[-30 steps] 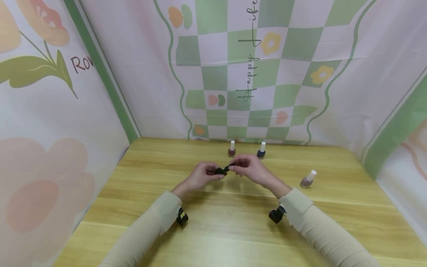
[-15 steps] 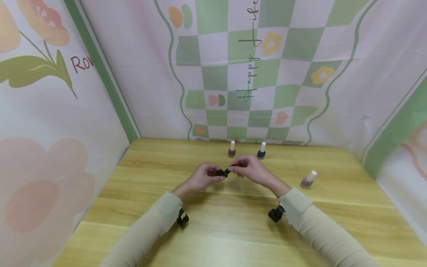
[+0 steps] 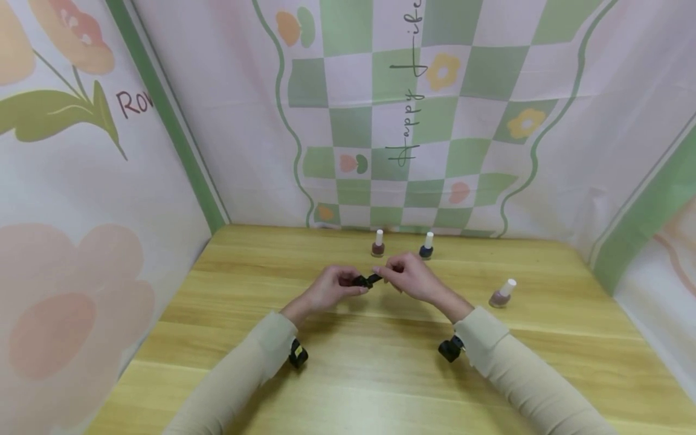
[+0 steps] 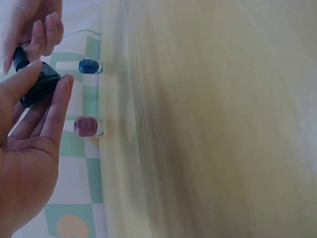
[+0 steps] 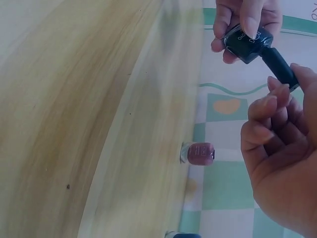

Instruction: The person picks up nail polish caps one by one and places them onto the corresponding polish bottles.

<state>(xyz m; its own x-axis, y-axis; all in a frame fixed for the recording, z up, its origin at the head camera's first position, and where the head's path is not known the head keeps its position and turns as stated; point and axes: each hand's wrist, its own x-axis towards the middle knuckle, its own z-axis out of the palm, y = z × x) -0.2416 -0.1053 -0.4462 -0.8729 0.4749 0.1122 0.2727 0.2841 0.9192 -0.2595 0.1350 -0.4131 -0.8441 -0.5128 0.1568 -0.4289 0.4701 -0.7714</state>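
Note:
A dark nail polish bottle [image 5: 246, 45] with a long black cap [image 5: 280, 67] is held above the table, tilted. My left hand [image 3: 328, 287] grips the glass body between thumb and fingers; white lettering shows beside the thumb in the right wrist view. At the cap's far end, my right hand [image 3: 411, 277] pinches it between thumb and fingertip, its other fingers curled. The cap meets the bottle's neck; whether it is tight or loose I cannot tell. Behind the hands stand a mauve-red nail polish bottle [image 3: 377, 248] and a dark blue one [image 3: 426, 249], both white-capped.
A pale purple nail polish bottle [image 3: 499, 297] with a white cap stands on the wooden table [image 3: 370, 374], right of my right hand. A printed checkered cloth [image 3: 391, 133] hangs along the table's back edge. Each wrist wears a small black camera.
My right fingers have shifted slightly right along the cap, so more of it shows. The left hand keeps hold of the bottle almost in place. The standing bottles have not moved.

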